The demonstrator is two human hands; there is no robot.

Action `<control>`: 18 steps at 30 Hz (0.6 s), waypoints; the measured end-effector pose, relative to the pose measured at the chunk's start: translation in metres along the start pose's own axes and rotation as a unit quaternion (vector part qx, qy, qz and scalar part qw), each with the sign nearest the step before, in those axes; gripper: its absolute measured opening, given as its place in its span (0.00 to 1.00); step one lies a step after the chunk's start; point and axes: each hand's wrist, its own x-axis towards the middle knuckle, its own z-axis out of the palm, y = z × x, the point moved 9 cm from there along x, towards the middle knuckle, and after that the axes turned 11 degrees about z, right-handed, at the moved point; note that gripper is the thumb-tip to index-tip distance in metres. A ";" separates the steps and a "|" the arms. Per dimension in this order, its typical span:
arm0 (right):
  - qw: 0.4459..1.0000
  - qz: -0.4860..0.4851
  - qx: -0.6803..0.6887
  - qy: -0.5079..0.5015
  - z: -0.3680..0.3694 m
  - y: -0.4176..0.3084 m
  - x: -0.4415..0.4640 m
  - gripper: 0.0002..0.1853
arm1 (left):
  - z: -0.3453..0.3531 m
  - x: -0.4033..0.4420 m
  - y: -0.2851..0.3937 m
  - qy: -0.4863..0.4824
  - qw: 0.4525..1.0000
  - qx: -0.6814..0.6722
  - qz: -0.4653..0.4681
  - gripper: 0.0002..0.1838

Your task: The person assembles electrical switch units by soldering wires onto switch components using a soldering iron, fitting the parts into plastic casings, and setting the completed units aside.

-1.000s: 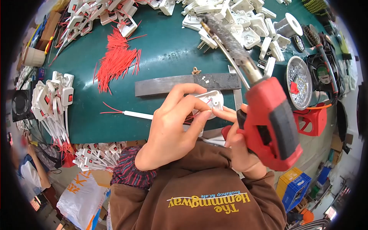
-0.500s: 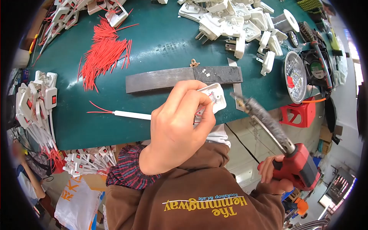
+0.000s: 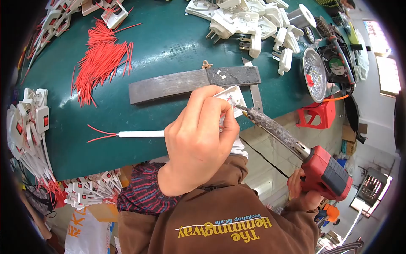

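Observation:
My left hand point(image 3: 198, 131) is closed on a small white plug housing point(image 3: 233, 94), whose open inside faces up beyond the fingertips. A white cable point(image 3: 141, 134) runs out left from under this hand and ends in two bare-lying red wires. My right hand point(image 3: 302, 188) grips a soldering iron point(image 3: 327, 173) with a red and black pistol handle. Its dark tip reaches into the housing by my left fingertips; whether it touches metal there I cannot tell. Just beyond the hand lies a dark grey metal bar point(image 3: 169, 84) with white bits on its rough end.
Red wires point(image 3: 99, 63) lie heaped at the left. White plug housings point(image 3: 258, 21) pile up at the back, beside a solder spool point(image 3: 301, 17). A round metal bowl point(image 3: 314, 76) sits on the right edge. Switch assemblies point(image 3: 29, 122) hang at the left; a red stool point(image 3: 317, 116) stands below.
The soldering iron has moved left, bringing its tip from beside the housing to the housing itself. My left hand still holds the housing. The whole view has shifted slightly.

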 end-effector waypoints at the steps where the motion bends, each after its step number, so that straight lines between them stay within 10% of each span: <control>1: 1.000 0.000 -0.025 0.007 -0.001 -0.003 -0.001 0.26 | 0.000 0.000 0.000 0.003 1.000 0.006 -0.002 0.07; 4: 0.962 0.018 -0.224 -0.156 0.004 -0.007 0.000 0.26 | -0.001 0.000 0.002 0.034 0.999 0.029 0.019 0.10; 14: 0.996 0.010 -0.081 -0.039 0.002 -0.013 0.002 0.28 | 0.000 0.000 0.001 0.020 1.000 0.017 0.011 0.08; 16: 0.987 -0.085 -0.111 -0.076 0.005 -0.016 -0.004 0.45 | 0.000 0.000 0.002 0.021 1.000 0.016 0.012 0.08; 18: 0.993 -0.042 -0.086 -0.068 0.006 -0.015 0.002 0.35 | 0.000 0.001 0.002 0.019 1.000 0.018 0.012 0.08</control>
